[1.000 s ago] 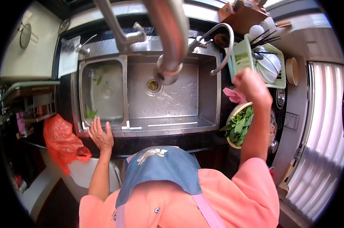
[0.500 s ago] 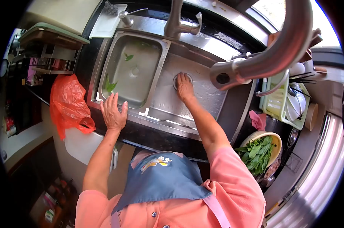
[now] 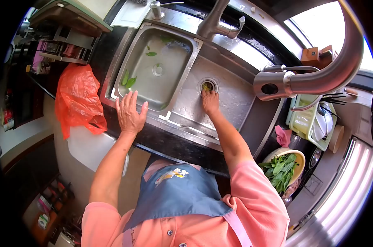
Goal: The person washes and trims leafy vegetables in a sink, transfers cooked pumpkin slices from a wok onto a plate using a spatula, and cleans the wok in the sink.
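My left hand [image 3: 131, 113] rests on the near rim of the sink, fingers spread and holding nothing. Beside it is the left basin insert [image 3: 176, 90], holding shallow water and several green leaves [image 3: 129, 80]. My right hand [image 3: 210, 102] is down in the right sink basin [image 3: 231, 99], its fingers bent together at the near edge of the round drain [image 3: 213, 81]. Yellow-green scraps [image 3: 206, 86] show in the drain opening. The fingertips are partly hidden, and what they grip cannot be made out.
A curved metal faucet [image 3: 314, 82] hangs over the right side. A red plastic bag [image 3: 79, 101] lies left of the sink. At the right stand a bowl of leafy greens [image 3: 280, 171], a pink cloth [image 3: 283, 136] and a dish rack [image 3: 304, 119] with dishes.
My right hand has drawn back from lying over the drain to its near edge, uncovering the scraps in it. My left hand stays on the rim. The whole view has shifted slightly.
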A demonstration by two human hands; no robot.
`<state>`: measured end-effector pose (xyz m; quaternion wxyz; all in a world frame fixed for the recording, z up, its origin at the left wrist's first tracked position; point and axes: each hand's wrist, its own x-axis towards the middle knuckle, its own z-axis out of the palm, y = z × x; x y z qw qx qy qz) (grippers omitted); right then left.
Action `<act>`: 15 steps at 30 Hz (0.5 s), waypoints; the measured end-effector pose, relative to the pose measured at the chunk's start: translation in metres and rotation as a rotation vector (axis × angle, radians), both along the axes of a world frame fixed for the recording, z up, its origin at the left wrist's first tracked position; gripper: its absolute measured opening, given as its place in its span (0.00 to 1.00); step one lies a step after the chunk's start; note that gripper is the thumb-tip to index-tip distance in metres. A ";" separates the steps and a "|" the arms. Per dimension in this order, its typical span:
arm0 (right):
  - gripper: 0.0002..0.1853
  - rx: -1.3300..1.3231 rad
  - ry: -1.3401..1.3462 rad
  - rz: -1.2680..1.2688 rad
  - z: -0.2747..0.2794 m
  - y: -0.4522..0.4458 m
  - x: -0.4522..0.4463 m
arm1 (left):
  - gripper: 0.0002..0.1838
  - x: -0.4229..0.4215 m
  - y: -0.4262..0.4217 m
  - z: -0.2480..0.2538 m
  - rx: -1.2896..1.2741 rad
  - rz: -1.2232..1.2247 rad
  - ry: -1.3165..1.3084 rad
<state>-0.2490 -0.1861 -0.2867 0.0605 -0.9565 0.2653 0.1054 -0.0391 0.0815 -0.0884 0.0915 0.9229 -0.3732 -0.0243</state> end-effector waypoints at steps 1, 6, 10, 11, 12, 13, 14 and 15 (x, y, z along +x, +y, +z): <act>0.18 -0.003 0.007 0.002 -0.001 -0.003 0.004 | 0.32 0.000 -0.001 0.001 0.000 0.002 0.003; 0.13 -0.001 0.034 0.046 0.019 -0.012 0.003 | 0.33 0.000 0.000 0.000 0.014 0.004 0.011; 0.12 -0.019 -0.023 0.142 0.044 -0.016 -0.005 | 0.32 -0.001 0.003 -0.001 0.001 0.007 -0.001; 0.13 -0.031 -0.051 0.137 0.056 -0.014 -0.007 | 0.32 -0.002 0.003 -0.001 -0.007 0.006 0.003; 0.13 -0.045 -0.081 0.136 0.075 -0.011 -0.006 | 0.32 -0.002 0.003 -0.001 -0.018 0.007 0.003; 0.14 -0.063 -0.165 0.145 0.092 -0.007 -0.004 | 0.32 -0.001 0.005 0.000 -0.028 0.010 0.001; 0.14 -0.081 -0.249 0.154 0.110 0.000 -0.004 | 0.33 0.000 0.007 -0.002 -0.044 0.006 0.001; 0.15 -0.097 -0.329 0.162 0.132 0.007 -0.004 | 0.33 0.000 0.008 -0.004 -0.083 -0.002 -0.026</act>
